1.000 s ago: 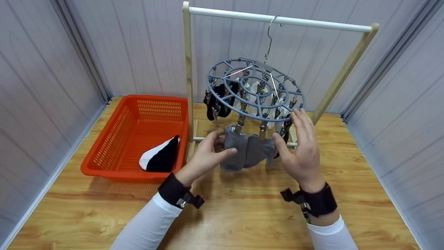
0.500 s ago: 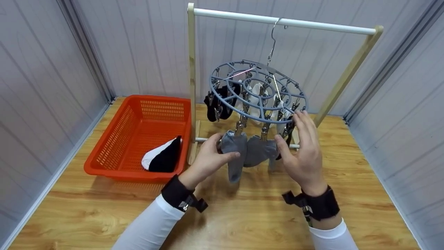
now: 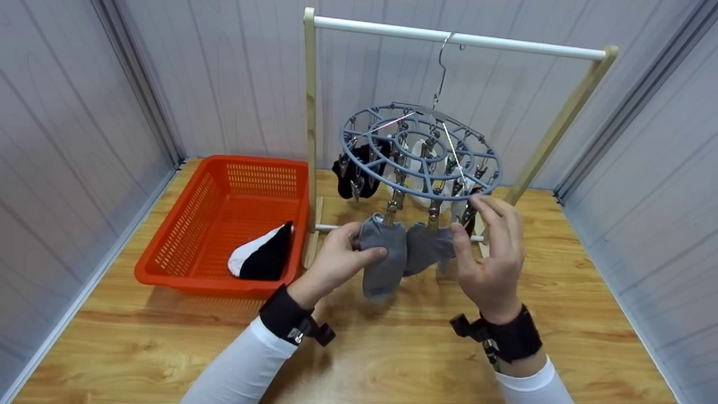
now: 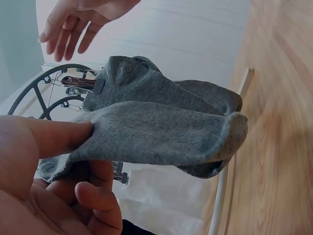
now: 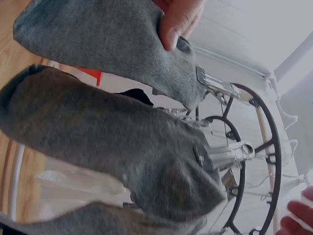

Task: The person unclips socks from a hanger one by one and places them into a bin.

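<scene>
Pinched near its top by my left hand (image 3: pixel 342 255) is a grey sock (image 3: pixel 384 261), which hangs from a metal clip (image 3: pixel 394 206). In the left wrist view the thumb lies along the front of that sock, with the fingers behind it. A second grey sock (image 3: pixel 423 249) hangs from its own clip (image 3: pixel 434 212) just to the right. Beside that second sock and close under the rim of the round grey clip hanger (image 3: pixel 387 182) is my right hand (image 3: pixel 493 258), fingers loosely bent and nothing in them. The left wrist view shows this right hand (image 4: pixel 90 24) apart from the socks.
The hanger hooks over the white rail (image 3: pixel 381 27) of a wooden-legged rack (image 3: pixel 310 129). Black socks (image 3: pixel 348 174) and white socks (image 3: pixel 420 168) hang behind the grey ones. An orange basket (image 3: pixel 148 264) at left holds a black and white item (image 3: pixel 263 255).
The hanger and its socks have shifted slightly right and down in view. The left grey sock now hangs flatter toward the camera. My right hand has dropped a little, its fingers more bent.
</scene>
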`<state>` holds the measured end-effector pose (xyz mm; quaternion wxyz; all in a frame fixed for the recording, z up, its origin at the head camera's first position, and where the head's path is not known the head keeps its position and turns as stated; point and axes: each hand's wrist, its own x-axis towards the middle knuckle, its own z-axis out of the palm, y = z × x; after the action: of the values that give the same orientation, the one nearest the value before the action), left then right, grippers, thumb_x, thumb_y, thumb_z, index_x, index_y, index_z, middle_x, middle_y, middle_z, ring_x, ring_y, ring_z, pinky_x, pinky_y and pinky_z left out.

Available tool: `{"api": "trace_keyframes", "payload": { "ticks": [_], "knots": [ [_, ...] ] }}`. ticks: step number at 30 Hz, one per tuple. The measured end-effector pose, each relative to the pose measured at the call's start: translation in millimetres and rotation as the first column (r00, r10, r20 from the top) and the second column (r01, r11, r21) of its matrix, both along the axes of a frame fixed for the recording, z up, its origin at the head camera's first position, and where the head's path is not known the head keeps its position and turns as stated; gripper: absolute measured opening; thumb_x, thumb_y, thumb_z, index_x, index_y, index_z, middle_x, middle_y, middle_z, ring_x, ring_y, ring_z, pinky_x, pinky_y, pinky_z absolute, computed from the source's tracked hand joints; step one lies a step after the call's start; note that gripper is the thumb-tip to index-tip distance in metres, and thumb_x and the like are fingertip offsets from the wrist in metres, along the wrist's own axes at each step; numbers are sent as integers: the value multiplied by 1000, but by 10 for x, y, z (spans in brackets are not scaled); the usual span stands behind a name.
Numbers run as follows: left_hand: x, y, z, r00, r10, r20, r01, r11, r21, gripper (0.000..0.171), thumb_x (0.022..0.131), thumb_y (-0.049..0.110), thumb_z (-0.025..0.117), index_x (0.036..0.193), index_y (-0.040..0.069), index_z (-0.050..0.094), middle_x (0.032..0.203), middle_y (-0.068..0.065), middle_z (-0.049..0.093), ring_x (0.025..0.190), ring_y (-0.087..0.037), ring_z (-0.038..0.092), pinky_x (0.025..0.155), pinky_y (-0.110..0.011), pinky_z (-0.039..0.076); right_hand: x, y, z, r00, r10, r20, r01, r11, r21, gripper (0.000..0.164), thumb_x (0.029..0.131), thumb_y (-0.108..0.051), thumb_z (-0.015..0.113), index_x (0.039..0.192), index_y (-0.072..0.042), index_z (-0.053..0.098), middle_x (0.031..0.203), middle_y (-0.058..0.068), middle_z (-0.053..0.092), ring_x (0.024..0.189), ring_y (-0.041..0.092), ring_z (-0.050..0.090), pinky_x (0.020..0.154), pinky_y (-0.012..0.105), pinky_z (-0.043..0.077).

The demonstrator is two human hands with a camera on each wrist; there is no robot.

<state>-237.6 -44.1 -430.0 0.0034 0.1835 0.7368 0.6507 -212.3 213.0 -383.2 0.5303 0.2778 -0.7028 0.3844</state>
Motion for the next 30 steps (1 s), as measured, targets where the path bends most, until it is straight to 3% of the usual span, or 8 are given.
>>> {"api": "trace_keyframes", "payload": {
  "ticks": [3, 6, 11, 20, 22, 27, 30],
  "knots": [
    [5, 2, -9, 1000, -12, -8, 12, 1000, -3, 28, 96, 9, 84, 121, -1, 75, 107, -8, 79, 95, -19, 73, 82, -34, 60, 25, -40, -25, 1000, 28, -1, -28, 999, 31, 33, 101, -17, 75, 120, 10, 77, 114, 26, 73, 105, 37, 67, 104, 29, 50],
    [14, 6, -11, 1000, -27, -6, 27, 1000, 7, 28, 97, 9, 83, 122, -1, 75, 109, -8, 79, 97, -19, 74, 83, -34, 60, 50, -63, -58, 994, 86, 64, -91, 992, 92, 25, 102, -11, 74, 120, 7, 79, 109, 20, 76, 95, 33, 69, 95, 26, 52],
    [39, 18, 2, 998, -60, 11, 59, 998, 34, 29, 100, 9, 81, 126, -2, 74, 111, -10, 79, 99, -21, 75, 85, -36, 62, 56, -116, -139, 966, 139, 217, -170, 977, 128, 28, 100, 1, 75, 128, 3, 78, 116, 15, 78, 101, 29, 74, 96, 25, 56],
    [75, 69, 11, 992, -124, 24, 123, 992, 30, 28, 105, 8, 75, 131, -4, 71, 116, -12, 78, 104, -21, 75, 91, -38, 63, 7, -147, -227, 916, 133, 379, -187, 976, 109, 36, 102, 1, 78, 137, 5, 72, 125, 15, 78, 110, 31, 77, 98, 32, 60],
    [91, 76, 14, 989, -143, 28, 142, 989, 29, 28, 107, 8, 72, 132, -4, 70, 118, -12, 78, 106, -20, 74, 91, -38, 62, 6, -151, -237, 883, 145, 446, -204, 975, 88, 39, 105, -3, 77, 142, 4, 70, 129, 15, 77, 115, 30, 76, 100, 34, 60],
    [132, 85, 26, 985, -166, 43, 165, 986, 13, 29, 109, 10, 71, 135, -2, 69, 115, -11, 78, 100, -19, 73, 84, -35, 61, -11, -168, -247, 734, 217, 643, -244, 969, -49, 45, 112, -15, 70, 154, 0, 62, 140, 12, 74, 129, 26, 72, 106, 31, 56],
    [134, 106, 22, 984, -174, 44, 174, 985, 2, 28, 109, 12, 71, 133, -2, 69, 107, -8, 77, 92, -17, 73, 77, -32, 61, -19, -173, -240, 671, 261, 694, -244, 962, -126, 45, 114, -15, 66, 155, 1, 60, 142, 16, 73, 131, 27, 70, 105, 26, 54]
  ]
}}
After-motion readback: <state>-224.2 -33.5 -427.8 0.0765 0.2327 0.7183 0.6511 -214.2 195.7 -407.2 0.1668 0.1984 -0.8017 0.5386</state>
